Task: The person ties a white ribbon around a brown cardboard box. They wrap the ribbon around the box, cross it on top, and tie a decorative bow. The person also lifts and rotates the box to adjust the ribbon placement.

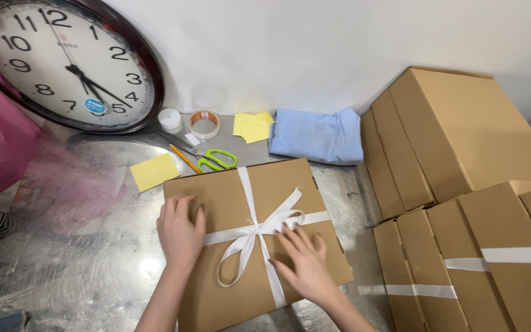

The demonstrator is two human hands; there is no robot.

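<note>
A flat brown cardboard box [232,197] lies on the shiny metal table [87,270], tied crosswise with a white ribbon [250,237] knotted in a loose bow at its middle. My left hand [180,230] rests flat on the box's left half, fingers spread, just left of the bow. My right hand [302,261] lies flat on the right half, fingertips touching the ribbon near the bow. Neither hand grips anything.
Behind the box lie green-handled scissors [213,161], an orange pencil [184,158], yellow note sheets [153,171], two tape rolls [204,123] and a folded blue cloth [318,136]. A large wall clock [69,61] leans at the back left. Stacked cardboard boxes [462,184] crowd the right. Pink fabric [1,135] hangs at left.
</note>
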